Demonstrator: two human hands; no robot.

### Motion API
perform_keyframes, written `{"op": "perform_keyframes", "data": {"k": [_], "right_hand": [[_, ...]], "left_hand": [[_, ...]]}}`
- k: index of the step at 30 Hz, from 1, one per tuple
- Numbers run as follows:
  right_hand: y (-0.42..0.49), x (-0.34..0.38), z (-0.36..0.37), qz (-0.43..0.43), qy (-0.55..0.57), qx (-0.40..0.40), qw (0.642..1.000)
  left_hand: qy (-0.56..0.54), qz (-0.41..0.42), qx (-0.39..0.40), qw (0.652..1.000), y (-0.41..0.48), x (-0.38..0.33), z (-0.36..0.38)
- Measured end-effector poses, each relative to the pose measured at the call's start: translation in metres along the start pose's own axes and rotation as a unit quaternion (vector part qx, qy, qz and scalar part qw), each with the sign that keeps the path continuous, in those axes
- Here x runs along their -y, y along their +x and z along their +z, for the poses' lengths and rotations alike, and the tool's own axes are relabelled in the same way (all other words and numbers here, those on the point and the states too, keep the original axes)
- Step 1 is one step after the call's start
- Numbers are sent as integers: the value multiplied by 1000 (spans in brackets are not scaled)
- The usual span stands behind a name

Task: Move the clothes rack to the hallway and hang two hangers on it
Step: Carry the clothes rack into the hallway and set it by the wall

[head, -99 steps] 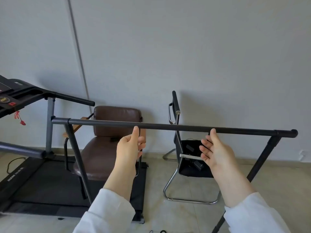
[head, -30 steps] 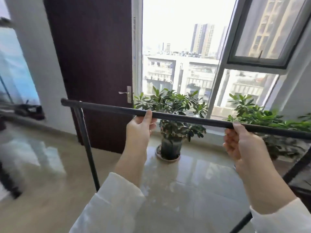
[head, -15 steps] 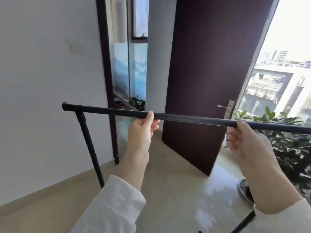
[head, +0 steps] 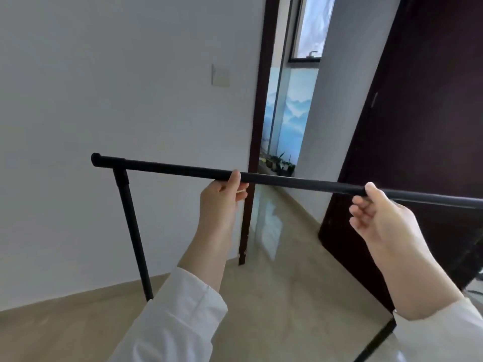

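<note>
Clothes rack (head: 183, 170), a black frame of round tube, is being carried level in front of the person, its top bar crossing the view and sloping slightly down past the right edge. Both hands hold that bar from below: the left hand (head: 220, 195) near the bar's middle with the thumb laid over it, the right hand (head: 376, 212) further along, fingers curled beneath and thumb on top (a light hold, not a full fist). One straight upright (head: 133, 231) drops from a T-joint near the bar's capped left end; its foot is hidden behind a white sleeve (head: 183, 309). Beyond the bar stand a plain white wall (head: 104, 87), a dark doorway frame (head: 257, 126) and an open dark wooden door (head: 418, 152), with glossy beige floor tiles (head: 274, 296) below. To do this step well, keep the bar level, hands spaced apart, and steer the long ends clear of frame and door. No hangers are visible.
</note>
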State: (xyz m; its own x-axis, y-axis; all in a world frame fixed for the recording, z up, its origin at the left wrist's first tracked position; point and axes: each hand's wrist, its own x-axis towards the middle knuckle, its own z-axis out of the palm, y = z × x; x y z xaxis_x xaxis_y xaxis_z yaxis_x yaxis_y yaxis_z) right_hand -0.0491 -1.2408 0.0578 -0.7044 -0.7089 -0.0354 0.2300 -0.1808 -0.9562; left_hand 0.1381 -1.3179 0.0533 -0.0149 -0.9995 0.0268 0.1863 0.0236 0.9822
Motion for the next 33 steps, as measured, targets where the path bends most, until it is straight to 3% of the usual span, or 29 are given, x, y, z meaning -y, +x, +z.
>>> {"op": "perform_keyframes", "data": {"k": [18,33], "right_hand": [[90,-97,248,66,-16,90,994],[120,-144,405,56,-38,23,997]], "left_hand": [[-29,-24,-133,990,207,-4,-133],[-36,-68,-60,995,373,-10,-223]]}}
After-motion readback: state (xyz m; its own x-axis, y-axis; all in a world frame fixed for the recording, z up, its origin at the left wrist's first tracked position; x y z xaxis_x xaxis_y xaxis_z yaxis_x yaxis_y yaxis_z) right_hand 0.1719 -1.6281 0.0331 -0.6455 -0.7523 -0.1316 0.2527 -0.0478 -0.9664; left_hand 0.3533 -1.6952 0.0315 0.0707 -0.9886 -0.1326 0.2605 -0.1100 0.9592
